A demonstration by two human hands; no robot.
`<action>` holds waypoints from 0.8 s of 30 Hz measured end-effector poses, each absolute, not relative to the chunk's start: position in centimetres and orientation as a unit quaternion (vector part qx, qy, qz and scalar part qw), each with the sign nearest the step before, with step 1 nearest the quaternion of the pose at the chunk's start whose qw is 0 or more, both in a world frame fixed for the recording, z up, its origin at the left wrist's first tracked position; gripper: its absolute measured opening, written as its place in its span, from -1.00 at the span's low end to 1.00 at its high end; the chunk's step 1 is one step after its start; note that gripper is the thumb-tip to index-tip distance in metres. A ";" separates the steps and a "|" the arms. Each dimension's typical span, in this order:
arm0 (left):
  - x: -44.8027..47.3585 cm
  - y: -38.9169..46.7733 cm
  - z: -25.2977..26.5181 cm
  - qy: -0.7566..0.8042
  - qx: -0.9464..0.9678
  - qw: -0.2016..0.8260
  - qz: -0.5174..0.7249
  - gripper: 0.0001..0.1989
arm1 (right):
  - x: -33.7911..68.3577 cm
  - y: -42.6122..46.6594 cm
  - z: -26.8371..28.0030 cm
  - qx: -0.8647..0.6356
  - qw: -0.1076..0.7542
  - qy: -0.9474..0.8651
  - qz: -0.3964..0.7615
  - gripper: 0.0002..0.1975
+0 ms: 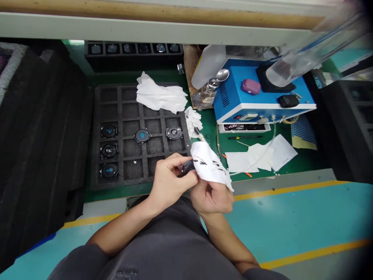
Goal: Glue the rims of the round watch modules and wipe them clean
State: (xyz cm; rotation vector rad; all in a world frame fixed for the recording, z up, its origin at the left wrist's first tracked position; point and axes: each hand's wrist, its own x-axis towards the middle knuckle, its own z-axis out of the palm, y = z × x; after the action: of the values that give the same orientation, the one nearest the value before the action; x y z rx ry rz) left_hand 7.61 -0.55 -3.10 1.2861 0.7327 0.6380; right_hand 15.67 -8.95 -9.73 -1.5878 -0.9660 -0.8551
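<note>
A pale shelf edge [145, 29] runs across the top of the view, hiding what lies deeper behind it. A stack of black foam [52, 147] walls off the left side, and dark trays [344, 128] close in the right. Between them lies the green surface [99, 195].

On it, the dark foam tray [119, 116] holds five round watch faces: three down the left column [109, 150], one near the middle [142, 135] and one at the right [174, 132]. A white wipe [160, 93] drapes over some of its back cells. To the right stands a blue machine [236, 74], carrying a clear cylinder [282, 72], a pink case [250, 86] and a small black object [288, 101]. Just left of the machine are a white bottle [208, 66] and a metal-topped glass bottle [205, 95]; loose white papers [262, 155] lie in front of it.

The glass bottle's label and the shirt print [126, 272] are too small or blurred to read.

The right hand [214, 196] is curled, gripping a white cloth [211, 165] streaked with black. The left hand [169, 179] pinches a dark watch piece [188, 167] between thumb and fingers, above the tray's near right corner. The piece looks black and rounded, with a slight sheen; fingers and cloth cover much of it, so its face cannot be made out.
</note>
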 end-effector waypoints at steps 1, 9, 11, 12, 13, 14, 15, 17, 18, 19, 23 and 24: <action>7.6 -0.6 -3.1 0.329 0.578 0.690 0.284 -0.81 | 15.7 -9.0 -9.8 -0.664 0.520 -0.402 -0.356 -0.76; 7.8 -0.8 -3.2 0.333 0.636 0.644 0.264 -0.90 | 15.3 -9.5 -11.3 -0.719 0.509 -0.336 -0.334 -0.95; 7.8 -0.7 -3.3 0.332 0.642 0.641 0.257 -0.90 | 15.1 -9.6 -11.3 -0.726 0.519 -0.329 -0.308 -0.92; 7.8 -0.6 -3.5 0.329 0.645 0.642 0.252 -0.90 | 15.1 -9.6 -11.2 -0.728 0.531 -0.331 -0.283 -0.92; 7.8 -0.5 -3.6 0.324 0.646 0.647 0.244 -0.91 | 15.0 -9.7 -11.0 -0.725 0.547 -0.334 -0.250 -0.92; 7.8 -0.3 -3.8 0.317 0.644 0.657 0.232 -0.90 | 14.9 -9.6 -10.7 -0.721 0.568 -0.337 -0.210 -0.92; 7.9 -0.2 -4.0 0.308 0.636 0.674 0.215 -0.90 | 14.9 -9.5 -10.3 -0.716 0.590 -0.337 -0.159 -0.92; 8.0 0.3 -4.6 0.296 0.612 0.712 0.179 -0.86 | 14.9 -9.1 -9.1 -0.693 0.651 -0.307 -0.043 -0.94; 7.9 0.5 -4.8 0.299 0.596 0.726 0.167 -0.82 | 15.1 -8.9 -8.4 -0.670 0.691 -0.271 0.012 -0.94; 7.9 0.7 -5.1 0.310 0.580 0.736 0.161 -0.79 | 15.4 -8.6 -7.6 -0.641 0.731 -0.225 0.066 -0.92; 7.0 1.5 -5.5 0.374 0.520 0.744 0.190 -0.81 | 17.6 -7.7 -5.1 -0.512 0.818 -0.056 0.257 -0.83; 6.7 1.7 -5.5 0.383 0.514 0.740 0.203 -0.81 | 18.2 -7.7 -4.7 -0.494 0.816 -0.037 0.297 -0.83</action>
State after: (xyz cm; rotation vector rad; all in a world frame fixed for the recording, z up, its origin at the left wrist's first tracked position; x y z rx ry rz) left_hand 6.65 1.74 -5.47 1.1280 0.8403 0.4458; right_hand 18.17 -7.67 -4.74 -1.0537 -0.0784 0.6323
